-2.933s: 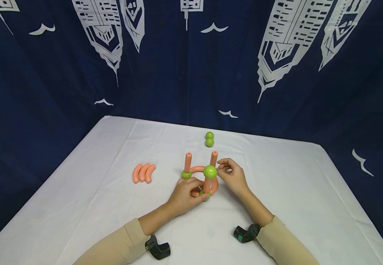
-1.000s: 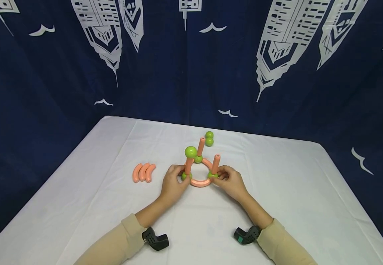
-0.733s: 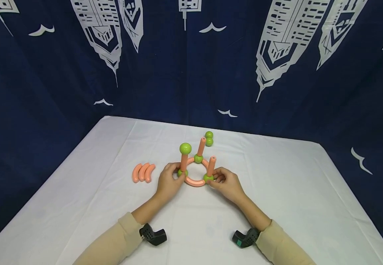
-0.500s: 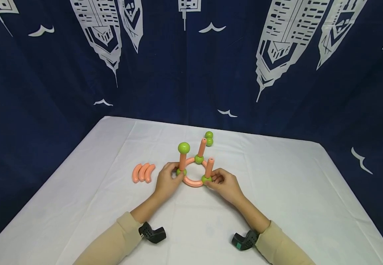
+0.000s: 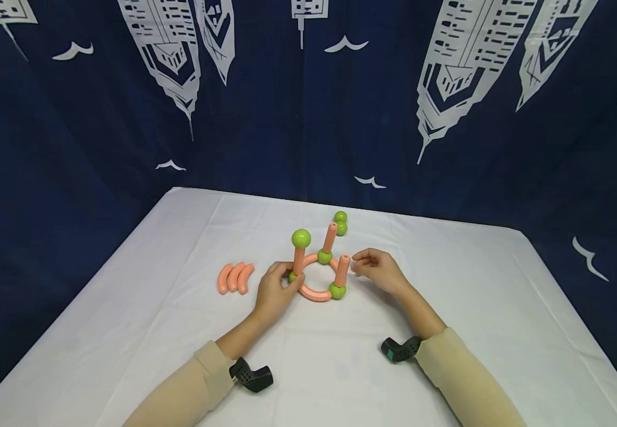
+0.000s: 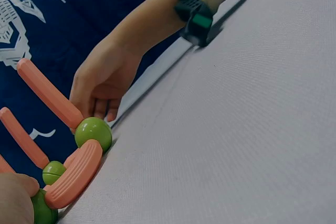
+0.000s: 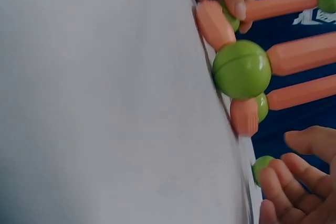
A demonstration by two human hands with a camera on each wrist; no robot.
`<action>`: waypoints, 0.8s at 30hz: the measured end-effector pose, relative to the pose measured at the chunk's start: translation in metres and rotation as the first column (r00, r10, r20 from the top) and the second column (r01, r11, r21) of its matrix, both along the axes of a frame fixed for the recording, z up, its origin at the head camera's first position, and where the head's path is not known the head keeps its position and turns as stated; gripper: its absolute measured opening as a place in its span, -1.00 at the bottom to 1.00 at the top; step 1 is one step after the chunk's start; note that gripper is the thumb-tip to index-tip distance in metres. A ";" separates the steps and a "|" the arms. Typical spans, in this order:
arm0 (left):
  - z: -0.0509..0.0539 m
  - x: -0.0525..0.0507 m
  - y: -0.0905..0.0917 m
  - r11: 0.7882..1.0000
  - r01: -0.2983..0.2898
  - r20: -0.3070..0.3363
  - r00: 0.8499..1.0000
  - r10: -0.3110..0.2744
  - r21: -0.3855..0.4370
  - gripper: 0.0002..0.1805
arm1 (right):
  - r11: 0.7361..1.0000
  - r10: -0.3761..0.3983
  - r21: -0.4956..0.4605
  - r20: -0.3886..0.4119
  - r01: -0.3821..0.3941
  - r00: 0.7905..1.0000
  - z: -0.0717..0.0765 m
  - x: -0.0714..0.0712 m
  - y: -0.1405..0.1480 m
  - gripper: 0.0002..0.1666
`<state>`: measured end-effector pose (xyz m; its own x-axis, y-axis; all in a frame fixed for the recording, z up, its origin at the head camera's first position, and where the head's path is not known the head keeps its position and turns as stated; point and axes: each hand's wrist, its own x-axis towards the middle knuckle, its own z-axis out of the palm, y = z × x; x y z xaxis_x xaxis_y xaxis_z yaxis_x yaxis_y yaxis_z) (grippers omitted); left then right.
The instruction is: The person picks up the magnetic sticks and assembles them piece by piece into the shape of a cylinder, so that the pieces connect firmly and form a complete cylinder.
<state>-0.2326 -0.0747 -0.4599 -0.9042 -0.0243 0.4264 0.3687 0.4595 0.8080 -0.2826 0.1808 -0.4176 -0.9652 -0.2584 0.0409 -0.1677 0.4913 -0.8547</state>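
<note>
The left hand is pinching a glossy green corner ball of the ring-shaped orange-and-green frame, which is standing on the white cloth-covered table. The right hand is hovering just beside it, fingers relaxed.

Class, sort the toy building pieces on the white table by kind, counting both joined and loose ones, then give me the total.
Green balls: 6 (3 in the ring, 1 topping a stick, 2 loose)
Straight orange sticks: 3 (all standing on the ring)
Curved orange pieces: 6 (3 in the ring, 3 loose)
Total: 15
</note>
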 end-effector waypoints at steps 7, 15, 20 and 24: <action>-0.001 -0.001 -0.001 1.000 -0.007 0.006 1.000 0.007 -0.004 -0.77 | 0.982 -0.178 -0.055 0.012 0.179 0.984 -0.002 -0.039 -0.014 -0.59; 0.000 -0.001 -0.001 1.000 -0.012 0.020 1.000 0.012 -0.018 -0.78 | 0.961 -0.271 -0.055 -0.007 0.270 0.963 -0.004 -0.070 -0.028 -0.50; -0.001 -0.001 -0.001 1.000 -0.011 0.029 1.000 0.011 -0.014 -0.78 | 0.955 -0.297 -0.008 0.011 0.297 0.955 -0.005 -0.083 -0.036 -0.38; -0.002 -0.002 0.000 1.000 -0.008 0.022 1.000 0.008 -0.013 -0.78 | 0.948 -0.316 0.057 0.026 0.314 0.948 -0.008 -0.090 -0.037 -0.36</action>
